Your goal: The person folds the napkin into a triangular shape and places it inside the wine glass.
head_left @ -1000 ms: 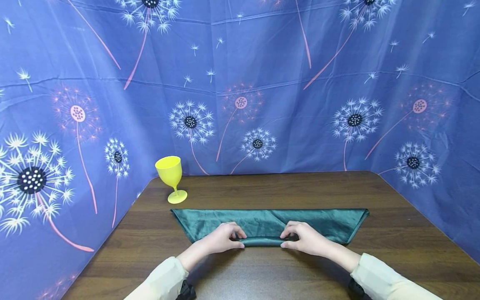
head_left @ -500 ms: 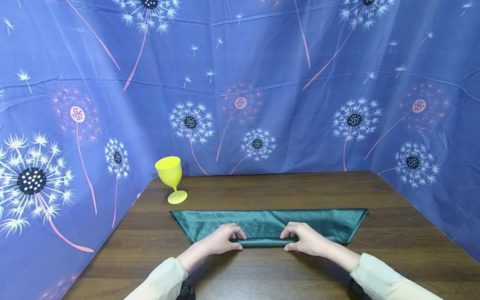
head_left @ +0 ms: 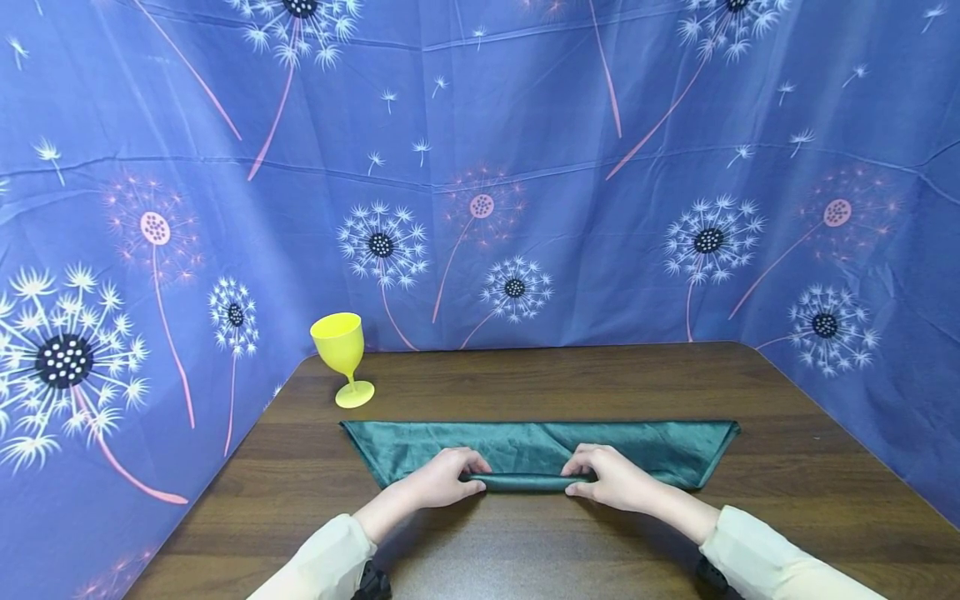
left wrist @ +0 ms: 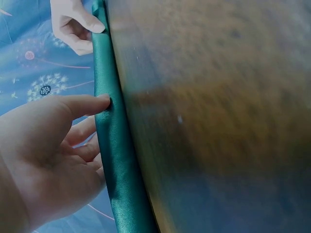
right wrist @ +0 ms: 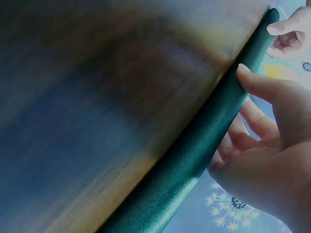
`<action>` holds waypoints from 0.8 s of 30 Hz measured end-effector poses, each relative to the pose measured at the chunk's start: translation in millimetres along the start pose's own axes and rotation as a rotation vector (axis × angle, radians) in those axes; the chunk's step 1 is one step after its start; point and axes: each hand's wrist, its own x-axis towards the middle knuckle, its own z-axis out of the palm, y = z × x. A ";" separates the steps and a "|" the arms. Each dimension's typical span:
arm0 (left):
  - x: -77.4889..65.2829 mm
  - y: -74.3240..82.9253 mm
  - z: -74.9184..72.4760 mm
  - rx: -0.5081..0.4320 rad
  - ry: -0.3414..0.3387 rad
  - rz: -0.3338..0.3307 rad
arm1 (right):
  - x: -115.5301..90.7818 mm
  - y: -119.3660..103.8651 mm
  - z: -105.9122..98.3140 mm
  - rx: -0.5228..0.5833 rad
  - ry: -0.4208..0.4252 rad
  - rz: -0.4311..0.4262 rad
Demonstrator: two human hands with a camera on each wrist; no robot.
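Observation:
A shiny dark green cloth (head_left: 517, 445) lies on the wooden table, its near edge turned into a narrow roll (head_left: 525, 482). My left hand (head_left: 447, 477) pinches the roll left of its middle, thumb in front and fingers over the top. On the other side my right hand (head_left: 609, 477) grips the same roll in like manner. In the left wrist view the thumb of the left hand (left wrist: 53, 145) presses on the green roll (left wrist: 114, 145). The right wrist view has the right hand (right wrist: 277, 141) with its thumb on the roll (right wrist: 194, 150) and the fingers behind.
A yellow goblet (head_left: 339, 346) stands upright at the back left of the table (head_left: 555, 379), beyond the cloth's far left corner. Blue fabric (head_left: 592, 208) with a dandelion print hangs behind and along both sides of the table.
Both thumbs have shifted slightly along the front of the roll, and the cloth's far edge sits a touch nearer. Both hands stay at the roll; the goblet has not moved.

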 end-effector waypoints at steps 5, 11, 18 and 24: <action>0.2 0.8 -0.5 0.004 -0.005 -0.017 | 0.3 0.7 0.6 0.000 0.003 0.003; -1.0 3.9 -1.2 0.010 -0.004 -0.020 | 0.8 1.0 1.4 0.002 0.009 0.012; -1.6 6.6 -1.2 0.009 -0.023 -0.054 | 0.0 0.3 2.9 0.002 0.039 -0.026; -1.3 5.3 -1.0 0.002 -0.030 -0.054 | -1.4 0.9 3.4 -0.015 0.033 -0.014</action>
